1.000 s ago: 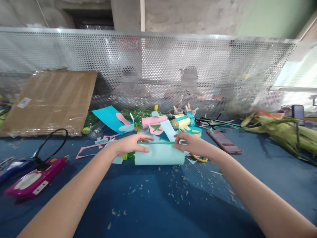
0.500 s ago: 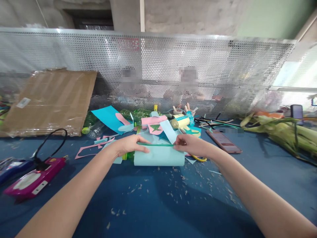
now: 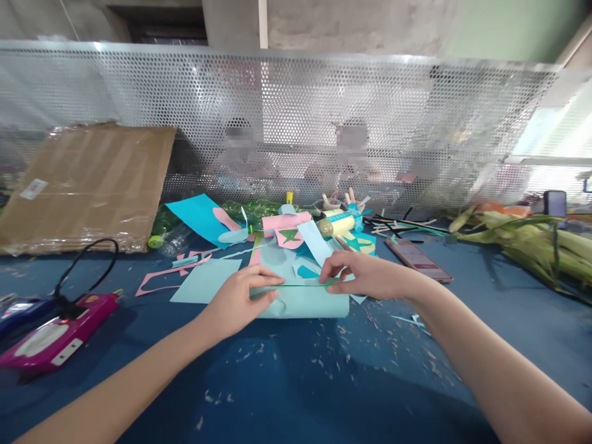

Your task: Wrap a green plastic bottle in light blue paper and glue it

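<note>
**A pale-blue paper roll at the middle of the desk**

At far left, we see a cardboard sheet propped at a slant, with a magenta power strip nearer to us. Next comes a pale-blue sheet, flat just beside the left hand. That hand's grip is partly open, thumb and fingers spread with a gap between, the tips touching the left part of the roll, which lies crosswise between the two hands. A thin green line runs along its upper edge. The right hand is curled at the roll's right part, thumb and forefinger close together at that edge; whether this grip pinches the paper, we cannot tell. Farther right, we find a phone lying face up and a heap of green leaves.
</note>
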Action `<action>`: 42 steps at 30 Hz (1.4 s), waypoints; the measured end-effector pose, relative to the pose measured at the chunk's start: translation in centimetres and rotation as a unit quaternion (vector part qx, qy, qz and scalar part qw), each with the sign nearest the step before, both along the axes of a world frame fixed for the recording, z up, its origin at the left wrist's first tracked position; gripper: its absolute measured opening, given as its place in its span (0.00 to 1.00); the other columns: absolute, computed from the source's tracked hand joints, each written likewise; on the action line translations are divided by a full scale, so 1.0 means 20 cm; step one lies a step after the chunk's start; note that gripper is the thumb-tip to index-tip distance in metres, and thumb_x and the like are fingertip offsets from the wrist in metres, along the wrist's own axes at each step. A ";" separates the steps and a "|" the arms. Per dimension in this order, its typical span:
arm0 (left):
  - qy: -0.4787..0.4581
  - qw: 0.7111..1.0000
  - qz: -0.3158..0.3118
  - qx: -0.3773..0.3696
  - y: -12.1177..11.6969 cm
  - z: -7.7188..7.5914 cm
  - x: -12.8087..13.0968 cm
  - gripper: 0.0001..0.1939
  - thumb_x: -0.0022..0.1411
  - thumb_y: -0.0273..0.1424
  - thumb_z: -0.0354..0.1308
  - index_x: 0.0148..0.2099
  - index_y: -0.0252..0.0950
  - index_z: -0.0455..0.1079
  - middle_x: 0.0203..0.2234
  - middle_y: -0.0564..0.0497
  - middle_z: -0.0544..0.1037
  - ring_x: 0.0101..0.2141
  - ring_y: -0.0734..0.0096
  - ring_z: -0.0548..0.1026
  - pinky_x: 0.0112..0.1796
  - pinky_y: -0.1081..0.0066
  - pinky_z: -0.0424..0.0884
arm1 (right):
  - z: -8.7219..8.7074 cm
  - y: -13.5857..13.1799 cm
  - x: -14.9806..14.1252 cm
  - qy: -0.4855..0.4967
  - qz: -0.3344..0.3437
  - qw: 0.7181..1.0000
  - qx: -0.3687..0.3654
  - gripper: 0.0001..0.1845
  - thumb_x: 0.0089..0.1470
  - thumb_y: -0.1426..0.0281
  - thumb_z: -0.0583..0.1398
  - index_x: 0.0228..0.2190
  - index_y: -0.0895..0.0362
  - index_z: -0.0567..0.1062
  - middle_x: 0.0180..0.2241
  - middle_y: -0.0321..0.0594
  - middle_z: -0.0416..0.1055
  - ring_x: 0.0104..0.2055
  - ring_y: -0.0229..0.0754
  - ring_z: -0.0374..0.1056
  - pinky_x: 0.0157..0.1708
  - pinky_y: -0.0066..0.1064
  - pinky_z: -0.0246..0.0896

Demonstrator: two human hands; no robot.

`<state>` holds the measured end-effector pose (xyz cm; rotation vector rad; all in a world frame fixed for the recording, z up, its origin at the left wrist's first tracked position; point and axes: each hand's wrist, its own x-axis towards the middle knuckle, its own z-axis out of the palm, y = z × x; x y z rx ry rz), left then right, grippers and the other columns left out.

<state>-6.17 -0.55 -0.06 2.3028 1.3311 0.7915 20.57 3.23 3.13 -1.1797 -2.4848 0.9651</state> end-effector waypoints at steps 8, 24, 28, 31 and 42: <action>-0.058 0.994 0.015 0.086 -0.03 -0.09 0.02 0.13 0.65 0.34 0.53 0.42 0.43 0.79 0.38 0.48 0.79 0.40 0.63 0.76 0.34 0.69 0.76 | 0.01 -0.06 -0.01 -0.060 0.017 0.997 0.036 0.10 0.58 0.64 0.57 0.42 0.50 0.70 0.45 0.41 0.67 0.43 0.45 0.66 0.41 0.35 0.61; -0.032 0.978 -0.036 0.204 0.00 -0.09 0.00 0.08 0.63 0.30 0.57 0.38 0.41 0.79 0.32 0.49 0.80 0.34 0.65 0.75 0.38 0.65 0.71 | -0.10 0.02 -0.06 0.030 0.066 0.995 0.073 0.08 0.57 0.62 0.61 0.37 0.52 0.71 0.40 0.37 0.67 0.41 0.42 0.66 0.42 0.34 0.61; -0.002 0.986 -0.081 0.145 0.03 -0.04 -0.05 0.08 0.61 0.34 0.60 0.42 0.41 0.78 0.37 0.49 0.80 0.39 0.64 0.76 0.43 0.65 0.71 | -0.10 0.01 -0.07 0.046 0.056 0.997 0.040 0.08 0.57 0.64 0.60 0.38 0.52 0.70 0.44 0.38 0.68 0.48 0.44 0.65 0.51 0.37 0.59; 0.002 0.993 -0.063 0.100 0.04 -0.03 -0.08 0.10 0.59 0.37 0.62 0.43 0.41 0.77 0.40 0.49 0.79 0.43 0.62 0.75 0.46 0.65 0.70 | -0.11 0.01 -0.07 0.064 0.060 0.996 0.023 0.09 0.57 0.65 0.60 0.41 0.52 0.68 0.46 0.40 0.68 0.51 0.44 0.65 0.54 0.38 0.58; 0.036 0.999 -0.020 0.006 0.02 0.00 -0.09 0.17 0.50 0.42 0.67 0.40 0.40 0.70 0.42 0.51 0.75 0.45 0.59 0.73 0.46 0.62 0.68 | -0.07 0.00 -0.06 0.020 0.037 0.998 0.041 0.14 0.54 0.62 0.62 0.42 0.52 0.74 0.46 0.38 0.73 0.49 0.45 0.68 0.50 0.34 0.60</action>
